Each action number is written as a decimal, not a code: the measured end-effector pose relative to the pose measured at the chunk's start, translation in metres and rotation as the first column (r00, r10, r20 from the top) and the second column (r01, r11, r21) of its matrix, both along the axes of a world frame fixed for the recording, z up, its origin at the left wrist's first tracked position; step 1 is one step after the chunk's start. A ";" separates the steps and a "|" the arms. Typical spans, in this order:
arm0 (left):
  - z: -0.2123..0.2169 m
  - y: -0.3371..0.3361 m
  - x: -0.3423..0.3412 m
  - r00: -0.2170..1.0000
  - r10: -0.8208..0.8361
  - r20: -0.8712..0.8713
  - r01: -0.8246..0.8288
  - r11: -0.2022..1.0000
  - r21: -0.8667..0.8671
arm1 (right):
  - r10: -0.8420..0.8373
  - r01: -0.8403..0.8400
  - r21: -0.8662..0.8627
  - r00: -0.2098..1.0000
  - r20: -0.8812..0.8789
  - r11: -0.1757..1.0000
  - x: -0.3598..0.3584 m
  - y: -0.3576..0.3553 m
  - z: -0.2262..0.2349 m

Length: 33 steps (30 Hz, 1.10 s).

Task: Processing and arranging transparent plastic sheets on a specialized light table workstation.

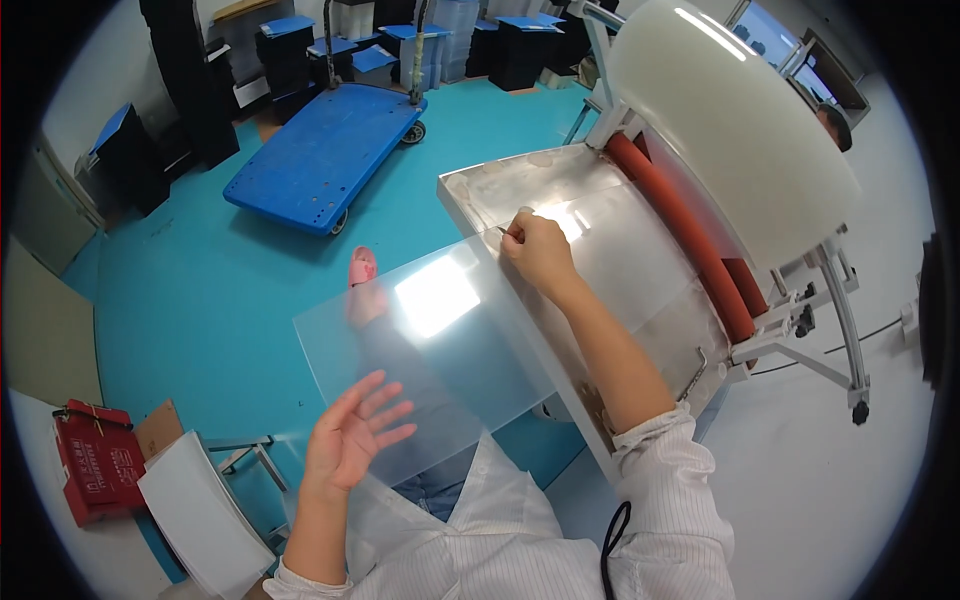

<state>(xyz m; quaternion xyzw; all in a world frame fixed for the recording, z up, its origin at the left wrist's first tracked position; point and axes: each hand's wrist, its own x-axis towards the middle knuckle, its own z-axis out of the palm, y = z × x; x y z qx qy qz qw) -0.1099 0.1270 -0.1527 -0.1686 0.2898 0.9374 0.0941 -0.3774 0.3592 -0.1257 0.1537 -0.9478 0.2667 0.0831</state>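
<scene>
a clear sheet (430,340) lies over the left edge of the metal table (520,180), a big roll (730,120) at its right; far left, a cart (325,150); near left, perhaps a box (95,460).

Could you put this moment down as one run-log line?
left hand: open under clear sheet | right hand: pinching sheet corner on metal table | film roll: behind

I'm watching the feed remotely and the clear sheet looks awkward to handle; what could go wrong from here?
1. The clear sheet hangs past the metal table's edge, resting only on the open left hand; it may sag or slip off.
2. The right hand pinches a thin tool at the sheet's corner; a slip could scratch the sheet or nick the fingers.
</scene>
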 end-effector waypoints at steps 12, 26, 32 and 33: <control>0.083 0.013 -0.014 0.999 0.033 -0.031 -0.042 0.915 -0.401 | 0.021 -0.023 0.194 1.000 0.012 0.981 -0.016 -0.012 0.013; 0.104 0.023 -0.016 0.994 0.070 -0.080 -0.097 0.899 -0.427 | 0.032 -0.076 0.300 0.988 0.149 0.951 0.132 0.089 0.042; 0.092 0.013 -0.007 0.993 0.088 -0.078 -0.115 0.868 -0.482 | -0.031 0.001 0.135 0.976 0.217 0.991 0.173 0.128 0.063; 0.087 0.008 0.001 0.986 0.143 -0.086 -0.167 0.873 -0.459 | -0.036 0.008 0.134 0.977 0.209 0.991 0.169 0.126 0.067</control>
